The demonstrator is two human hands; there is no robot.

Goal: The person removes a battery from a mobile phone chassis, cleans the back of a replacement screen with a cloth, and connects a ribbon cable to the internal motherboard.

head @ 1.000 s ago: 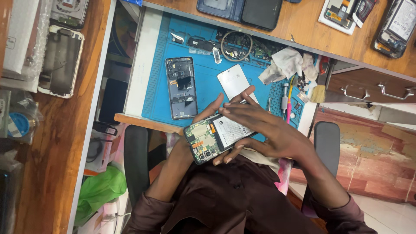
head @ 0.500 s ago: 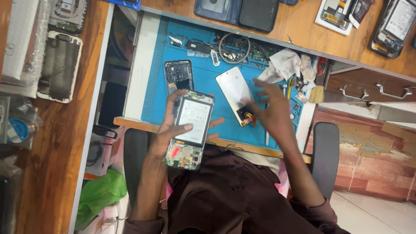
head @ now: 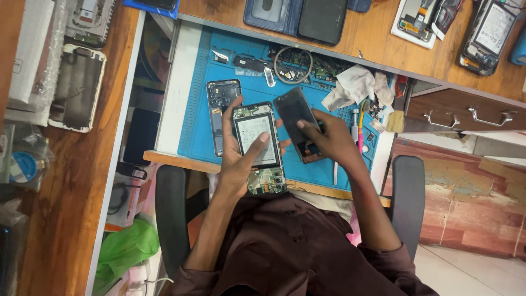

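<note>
Two phones: left hand (head: 241, 159) grips the opened phone (head: 257, 148); right hand (head: 329, 140) holds the dark panel (head: 293, 112).

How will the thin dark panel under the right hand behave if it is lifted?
The dark panel looks thin and flat, so probably light and slightly bendable. Its glossy face may be slippery and easily cracked. The right hand pins its lower end against the blue mat.
</note>
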